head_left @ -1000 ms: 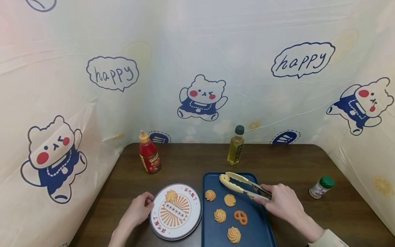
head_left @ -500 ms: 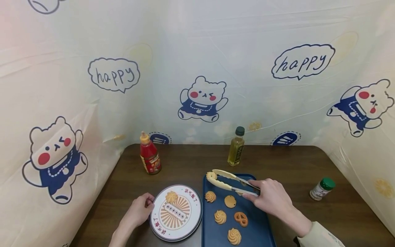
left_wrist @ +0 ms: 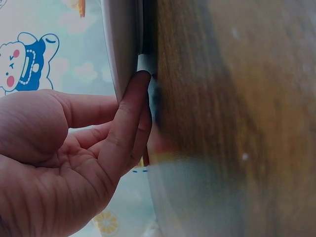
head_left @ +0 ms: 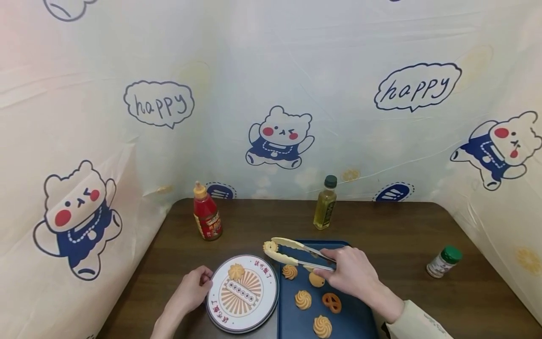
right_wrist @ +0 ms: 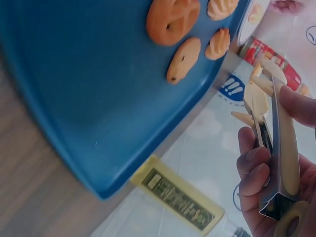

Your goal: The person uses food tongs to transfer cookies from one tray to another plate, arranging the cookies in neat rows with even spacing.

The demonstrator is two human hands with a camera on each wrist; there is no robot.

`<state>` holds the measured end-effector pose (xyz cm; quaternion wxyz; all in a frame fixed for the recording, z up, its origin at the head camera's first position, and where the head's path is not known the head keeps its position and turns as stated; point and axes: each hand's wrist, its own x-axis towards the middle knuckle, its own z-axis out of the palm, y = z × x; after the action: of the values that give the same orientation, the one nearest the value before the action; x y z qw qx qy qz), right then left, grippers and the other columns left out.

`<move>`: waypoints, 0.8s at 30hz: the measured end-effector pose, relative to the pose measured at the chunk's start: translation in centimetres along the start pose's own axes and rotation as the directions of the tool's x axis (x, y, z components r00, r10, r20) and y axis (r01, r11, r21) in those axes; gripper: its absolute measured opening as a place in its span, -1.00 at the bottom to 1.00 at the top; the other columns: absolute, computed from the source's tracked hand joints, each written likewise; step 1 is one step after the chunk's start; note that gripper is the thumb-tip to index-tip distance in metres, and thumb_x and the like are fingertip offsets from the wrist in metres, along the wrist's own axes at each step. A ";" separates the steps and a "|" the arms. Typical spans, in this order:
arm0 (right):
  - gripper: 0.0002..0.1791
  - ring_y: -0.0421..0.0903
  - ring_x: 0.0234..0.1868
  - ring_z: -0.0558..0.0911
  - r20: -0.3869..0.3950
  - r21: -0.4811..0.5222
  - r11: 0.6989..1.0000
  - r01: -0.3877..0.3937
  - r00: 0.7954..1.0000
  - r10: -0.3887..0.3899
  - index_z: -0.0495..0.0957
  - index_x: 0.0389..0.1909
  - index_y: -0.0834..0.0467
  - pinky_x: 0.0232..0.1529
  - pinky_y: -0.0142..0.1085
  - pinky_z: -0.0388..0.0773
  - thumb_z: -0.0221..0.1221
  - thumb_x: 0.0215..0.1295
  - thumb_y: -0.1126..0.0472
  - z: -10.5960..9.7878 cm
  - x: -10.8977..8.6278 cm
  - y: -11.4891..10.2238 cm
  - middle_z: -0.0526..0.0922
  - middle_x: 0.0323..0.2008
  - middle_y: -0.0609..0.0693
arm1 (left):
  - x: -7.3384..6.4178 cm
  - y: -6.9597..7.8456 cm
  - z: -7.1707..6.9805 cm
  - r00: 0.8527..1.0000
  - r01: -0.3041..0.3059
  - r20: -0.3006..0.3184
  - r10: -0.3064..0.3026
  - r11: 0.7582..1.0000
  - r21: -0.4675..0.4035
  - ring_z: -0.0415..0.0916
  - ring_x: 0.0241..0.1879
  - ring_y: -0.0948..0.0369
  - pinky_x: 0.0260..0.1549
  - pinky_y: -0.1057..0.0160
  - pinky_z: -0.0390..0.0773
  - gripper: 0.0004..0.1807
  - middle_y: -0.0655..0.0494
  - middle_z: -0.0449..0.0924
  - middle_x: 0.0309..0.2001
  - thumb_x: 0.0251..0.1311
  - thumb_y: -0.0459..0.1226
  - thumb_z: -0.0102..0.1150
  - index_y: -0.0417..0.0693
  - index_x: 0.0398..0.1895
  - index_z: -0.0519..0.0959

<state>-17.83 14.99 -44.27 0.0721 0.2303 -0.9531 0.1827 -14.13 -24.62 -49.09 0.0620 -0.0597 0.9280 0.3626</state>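
My right hand (head_left: 353,273) grips a pair of tongs (head_left: 296,254) with cream tips and metal arms. Between the tips is a small round cookie (head_left: 271,247), held above the gap between plate and tray. A white patterned plate (head_left: 264,301), stacked on another, has one swirled cookie (head_left: 236,271) near its upper edge. At the plate's left rim, my left hand (head_left: 192,289) pinches it; the left wrist view shows thumb and fingers (left_wrist: 129,111) about the rim. The blue tray (right_wrist: 98,98) bears several swirl cookies (head_left: 303,300), a round cookie (right_wrist: 183,60) and a pretzel-shaped one (head_left: 331,302).
A red sauce bottle (head_left: 207,216) with a yellow cap stands behind the plates. Behind the tray is an oil bottle (head_left: 325,207). To the right stands a green-capped seasoning jar (head_left: 442,263). A printed curtain (head_left: 271,70) surrounds the wooden table (head_left: 389,226).
My right hand has moved left with the tongs and the cookie, from over the tray's far part to past its left edge. My left hand stays at the plate.
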 end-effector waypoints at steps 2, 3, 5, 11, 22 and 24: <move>-0.46 -0.26 -0.88 0.07 0.007 -0.006 1.000 0.004 1.000 -0.004 0.73 -0.01 0.11 -0.78 -0.39 0.03 0.41 0.09 -0.17 0.4 0.1 -0.4 0.11 -0.92 -0.31 | 0.0 0.0 0.0 1.000 0.002 0.004 -0.002 1.000 -0.002 0.41 -0.36 0.14 -0.34 0.15 0.44 -0.90 0.04 0.44 -0.39 0.25 -0.49 0.14 -0.30 -0.18 0.53; -0.46 -0.26 -0.88 0.08 0.012 -0.007 1.000 0.007 1.000 -0.007 0.73 -0.01 0.10 -0.78 -0.39 0.04 0.40 0.09 -0.17 0.6 0.2 -0.5 0.11 -0.92 -0.30 | 0.0 0.0 0.0 1.000 0.004 0.007 -0.004 1.000 -0.002 0.40 -0.36 0.14 -0.34 0.15 0.44 -0.90 0.04 0.44 -0.38 0.26 -0.49 0.14 -0.30 -0.18 0.53; -0.46 -0.26 -0.87 0.12 0.025 -0.006 1.000 0.013 1.000 -0.013 0.73 -0.01 0.10 -0.78 -0.40 0.06 0.40 0.10 -0.18 0.9 0.3 -0.9 0.13 -0.91 -0.30 | 0.1 0.0 0.0 1.000 0.008 0.010 -0.008 1.000 0.000 0.40 -0.35 0.14 -0.34 0.15 0.45 -0.89 0.04 0.44 -0.38 0.26 -0.48 0.14 -0.30 -0.17 0.53; -0.45 -0.29 -0.83 0.19 0.079 0.003 0.999 0.038 0.996 -0.038 0.72 0.00 0.11 -0.77 -0.40 0.12 0.38 0.12 -0.19 1.7 0.5 -1.6 0.21 -0.87 -0.28 | 0.1 -0.1 0.1 1.000 -0.008 -0.001 0.008 1.000 0.000 0.40 -0.36 0.15 -0.35 0.16 0.43 -0.90 0.05 0.43 -0.39 0.25 -0.49 0.14 -0.30 -0.19 0.53; -0.44 -0.30 -0.81 0.23 0.133 0.017 0.997 0.073 0.988 -0.074 0.72 0.01 0.12 -0.74 -0.39 0.13 0.37 0.13 -0.20 2.8 0.3 -2.6 0.21 -0.87 -0.31 | 0.0 0.1 0.0 1.000 -0.011 -0.001 0.011 1.000 -0.006 0.40 -0.36 0.15 -0.35 0.17 0.42 -0.91 0.05 0.43 -0.39 0.27 -0.48 0.14 -0.30 -0.19 0.53; -0.44 -0.29 -0.81 0.21 0.138 0.004 0.997 0.072 0.988 -0.072 0.72 0.01 0.11 -0.73 -0.39 0.11 0.37 0.13 -0.21 2.9 0.3 -2.7 0.20 -0.87 -0.28 | 0.0 0.1 0.0 1.000 -0.012 -0.002 0.012 1.000 -0.002 0.40 -0.36 0.15 -0.35 0.17 0.43 -0.91 0.05 0.43 -0.39 0.26 -0.48 0.14 -0.30 -0.19 0.53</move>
<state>-17.01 11.50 -46.00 0.0128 0.2768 -0.9469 0.1631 -14.13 -24.52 -48.98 0.0587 -0.0545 0.9281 0.3636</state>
